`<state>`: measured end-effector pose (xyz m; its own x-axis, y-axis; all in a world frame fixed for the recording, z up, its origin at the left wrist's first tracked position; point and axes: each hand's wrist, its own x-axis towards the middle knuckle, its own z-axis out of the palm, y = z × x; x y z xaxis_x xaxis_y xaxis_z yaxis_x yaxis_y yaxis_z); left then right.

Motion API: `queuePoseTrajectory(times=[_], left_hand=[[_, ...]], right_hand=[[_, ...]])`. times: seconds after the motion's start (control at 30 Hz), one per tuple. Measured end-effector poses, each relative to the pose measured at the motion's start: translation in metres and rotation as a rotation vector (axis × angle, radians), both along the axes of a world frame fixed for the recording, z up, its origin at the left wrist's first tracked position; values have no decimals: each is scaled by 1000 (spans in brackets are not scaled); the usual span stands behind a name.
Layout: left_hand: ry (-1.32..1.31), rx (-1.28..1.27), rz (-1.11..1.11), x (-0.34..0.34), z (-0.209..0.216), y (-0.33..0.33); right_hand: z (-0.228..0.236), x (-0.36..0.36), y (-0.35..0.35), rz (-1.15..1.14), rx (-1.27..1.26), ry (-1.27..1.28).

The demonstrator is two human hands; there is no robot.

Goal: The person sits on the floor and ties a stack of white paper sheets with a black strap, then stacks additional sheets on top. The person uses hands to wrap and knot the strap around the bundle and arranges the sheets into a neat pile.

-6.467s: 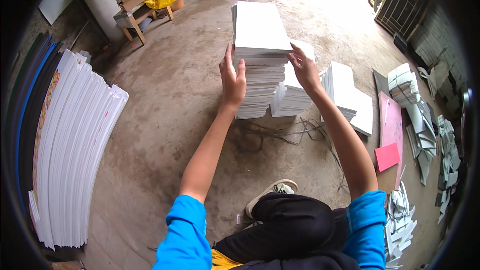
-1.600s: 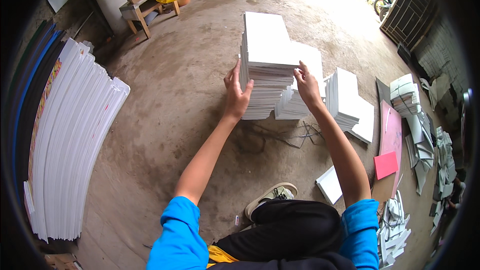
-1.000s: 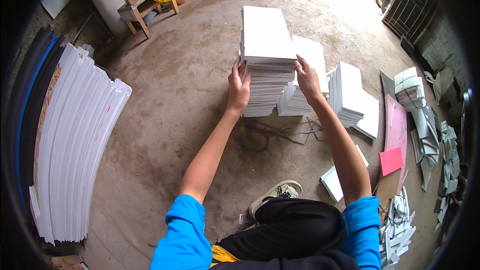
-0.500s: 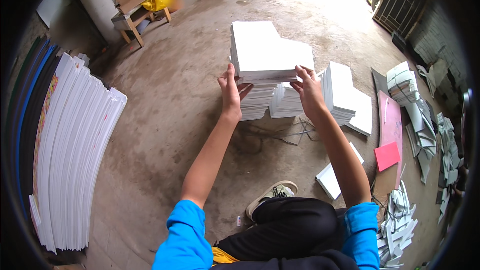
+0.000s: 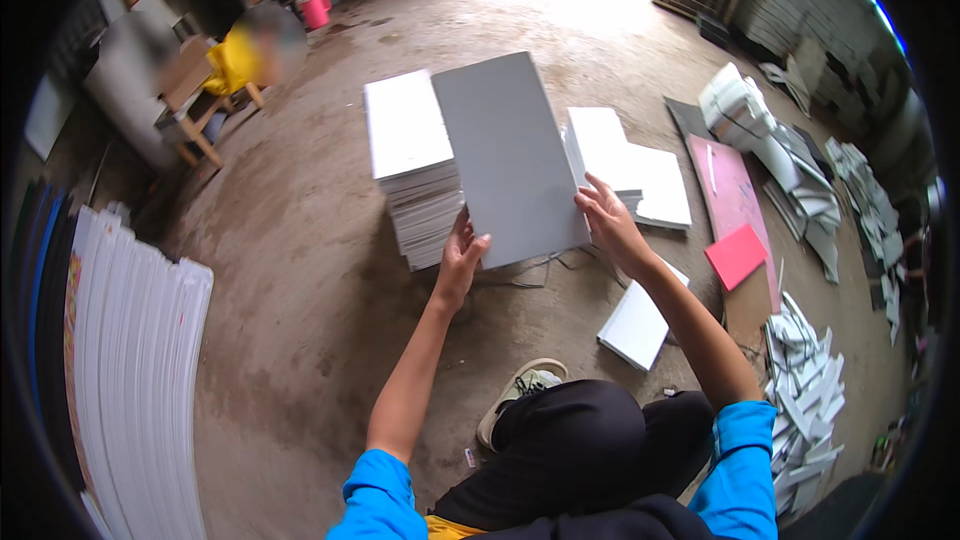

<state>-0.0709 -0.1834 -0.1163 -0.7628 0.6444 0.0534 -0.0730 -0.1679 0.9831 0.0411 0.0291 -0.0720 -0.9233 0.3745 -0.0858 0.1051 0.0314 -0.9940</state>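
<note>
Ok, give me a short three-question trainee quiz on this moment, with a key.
1. True or false: the left hand and right hand both hold the flat grey rectangular panel.
2. In the picture, the tall stack of white rectangular sheets is on the panel's (a) left or (b) right?
3. Which bright piece overlaps the long pale-pink board?
Key: 1. True. 2. a. 3. The small pinkish-red rectangular sheet.

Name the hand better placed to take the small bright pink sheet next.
Probably the right hand: holding the right edge of the grey board, it's nearer the pink sheet. The left hand holds the board's left side.
</note>
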Motion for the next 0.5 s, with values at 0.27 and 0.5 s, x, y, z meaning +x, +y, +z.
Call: queuePoseTrajectory(times=[0.27,0.5], left_hand=[[155,-23,-555,52,-72,136],[107,-258,-843,107,-184,196]], right_hand=[[-70,114,84,-409,-12,13],[-198,203,98,-726,-197,-141]])
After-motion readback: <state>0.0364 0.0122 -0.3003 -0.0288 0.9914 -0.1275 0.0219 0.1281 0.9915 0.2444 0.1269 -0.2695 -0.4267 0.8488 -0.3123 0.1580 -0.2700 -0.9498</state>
